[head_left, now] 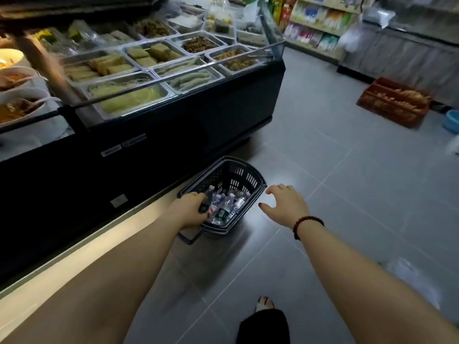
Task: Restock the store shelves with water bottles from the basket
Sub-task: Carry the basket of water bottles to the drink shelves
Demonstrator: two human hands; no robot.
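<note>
A dark plastic basket sits on the grey floor beside the black food counter. Several clear water bottles with white caps lie inside it. My left hand reaches into the basket's near side and grips its dark handle, just above the bottles. To the right of the basket rim hovers my right hand, fingers spread and relaxed, holding nothing. A bead bracelet circles that wrist.
A black chilled counter with metal trays of food runs along the left. Store shelves with packaged goods stand at the back. An orange crate and a blue tub sit on the floor at right. My foot shows below.
</note>
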